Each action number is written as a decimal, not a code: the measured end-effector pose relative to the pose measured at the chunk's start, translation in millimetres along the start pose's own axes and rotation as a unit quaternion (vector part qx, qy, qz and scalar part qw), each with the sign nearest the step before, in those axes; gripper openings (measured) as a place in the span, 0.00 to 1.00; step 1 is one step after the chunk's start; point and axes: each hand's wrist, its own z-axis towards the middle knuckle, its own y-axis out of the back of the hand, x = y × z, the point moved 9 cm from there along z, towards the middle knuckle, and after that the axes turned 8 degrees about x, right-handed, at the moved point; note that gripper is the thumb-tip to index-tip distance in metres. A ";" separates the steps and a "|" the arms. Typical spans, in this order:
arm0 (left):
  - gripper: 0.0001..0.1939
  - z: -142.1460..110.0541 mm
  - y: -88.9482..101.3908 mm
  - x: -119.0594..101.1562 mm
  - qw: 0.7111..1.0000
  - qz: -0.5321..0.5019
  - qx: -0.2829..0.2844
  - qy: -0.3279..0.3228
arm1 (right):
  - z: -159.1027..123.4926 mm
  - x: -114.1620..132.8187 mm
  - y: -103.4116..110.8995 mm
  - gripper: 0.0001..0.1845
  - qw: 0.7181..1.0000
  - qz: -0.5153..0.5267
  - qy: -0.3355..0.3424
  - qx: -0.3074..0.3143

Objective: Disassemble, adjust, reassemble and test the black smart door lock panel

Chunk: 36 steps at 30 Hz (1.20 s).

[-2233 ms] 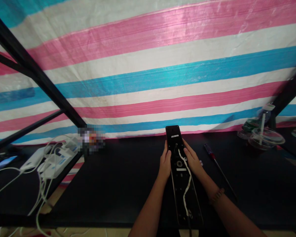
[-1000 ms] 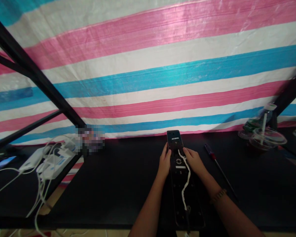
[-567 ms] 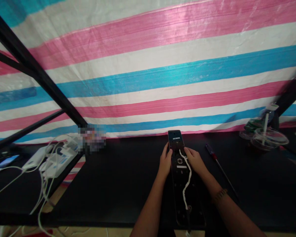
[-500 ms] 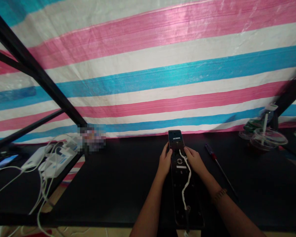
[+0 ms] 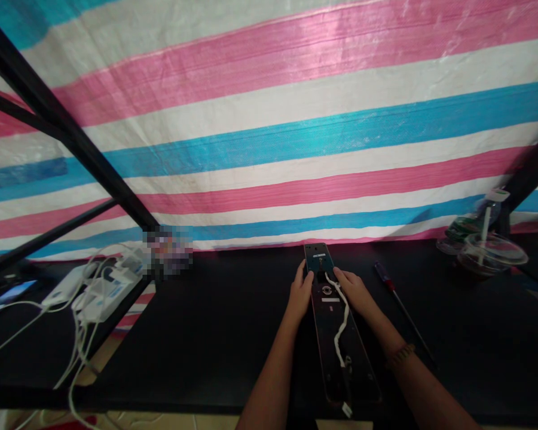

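Striped sheet (image 5: 296,113), bottle (image 5: 464,227), cup (image 5: 471,261); power strip (image 5: 99,303)

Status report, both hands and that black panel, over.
Left hand and right hand gripping opposite long edges. Black panel: white cable along its face. Screwdriver off right, apart, seemingly not blocking.

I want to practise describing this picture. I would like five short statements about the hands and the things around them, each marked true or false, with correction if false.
1. The left hand and the right hand both grip the long black panel. True.
2. The screwdriver is in the right hand. False: it lies on the black table, to the right of that hand.
3. A white cable runs along the panel's upper face. True.
4. The clear container with a straw is left of the panel. False: it is on the right.
5. The right wrist wears a bracelet. True.
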 end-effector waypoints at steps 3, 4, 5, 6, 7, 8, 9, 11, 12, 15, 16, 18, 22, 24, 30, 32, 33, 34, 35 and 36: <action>0.26 2.4 -0.4 3.8 1.000 -0.015 0.002 0.002 | -0.7 2.0 1.2 0.32 1.000 0.000 0.001 -0.005; 0.26 2.8 -0.2 4.9 1.000 -0.019 0.000 0.004 | -0.8 2.3 1.4 0.32 1.000 0.001 0.002 -0.006; 0.26 3.0 0.1 5.4 1.000 -0.021 -0.003 0.005 | -0.9 2.4 1.6 0.32 1.000 0.002 0.002 -0.008; 0.26 3.0 0.1 5.3 1.000 -0.022 -0.005 0.005 | -0.8 2.4 1.7 0.32 1.000 0.003 0.003 -0.009; 0.27 2.9 -0.1 4.6 1.000 -0.022 -0.005 0.002 | -0.8 2.2 1.8 0.32 1.000 0.004 0.005 -0.009; 0.27 2.8 -0.5 3.5 1.000 -0.023 -0.005 -0.001 | -0.6 1.8 1.5 0.32 1.000 0.006 0.006 -0.008; 0.27 2.6 -1.1 2.5 1.000 -0.025 -0.004 -0.004 | -0.5 1.1 1.2 0.32 1.000 0.007 0.006 -0.007; 0.28 2.2 -1.7 1.1 1.000 -0.028 -0.004 -0.007 | -0.2 -0.5 0.2 0.33 1.000 0.008 0.005 -0.003; 0.28 2.0 -1.6 1.0 1.000 -0.029 -0.006 -0.007 | 0.0 -1.3 -0.4 0.33 1.000 0.006 0.004 -0.002; 0.28 2.3 -1.7 2.9 0.999 -0.032 -0.007 -0.003 | 0.2 -2.7 -0.8 0.32 1.000 0.008 0.008 -0.004; 0.28 2.5 -1.8 4.2 0.999 -0.035 -0.007 0.001 | 0.1 -2.6 0.0 0.31 1.000 0.015 0.014 -0.010; 0.28 2.7 -2.0 6.2 0.999 -0.040 -0.006 0.005 | -0.4 -2.2 2.5 0.29 0.999 0.033 0.027 -0.028; 0.28 1.3 -1.0 2.8 0.999 -0.034 -0.012 -0.004 | -0.9 -2.3 4.2 0.27 0.997 0.045 0.041 -0.042; 0.27 0.1 -1.2 -0.4 0.999 -0.031 -0.011 -0.010 | -1.0 -1.9 3.0 0.27 0.997 0.042 0.044 -0.037; 0.29 -3.6 -5.0 -6.8 0.998 -0.053 0.007 -0.029 | -2.9 -1.5 1.7 0.28 0.996 0.060 0.048 -0.036; 0.30 -5.1 -8.2 -8.0 0.997 -0.062 0.018 -0.033 | -3.2 -2.7 0.9 0.29 0.996 0.064 0.046 -0.036; 0.30 -5.9 -9.5 -8.6 0.997 -0.067 0.021 -0.033 | -3.3 -3.4 0.4 0.29 0.996 0.065 0.045 -0.035; 0.31 -6.7 -10.5 -9.3 0.997 -0.072 0.023 -0.035 | -3.3 -4.1 0.0 0.30 0.996 0.066 0.043 -0.035; 0.31 -7.5 -11.2 -10.2 0.996 -0.075 0.023 -0.038 | -3.3 -4.8 -0.1 0.30 0.996 0.067 0.043 -0.037; 0.31 -8.2 -11.7 -11.1 0.996 -0.077 0.023 -0.041 | -3.1 -5.1 -0.2 0.31 0.996 0.069 0.043 -0.037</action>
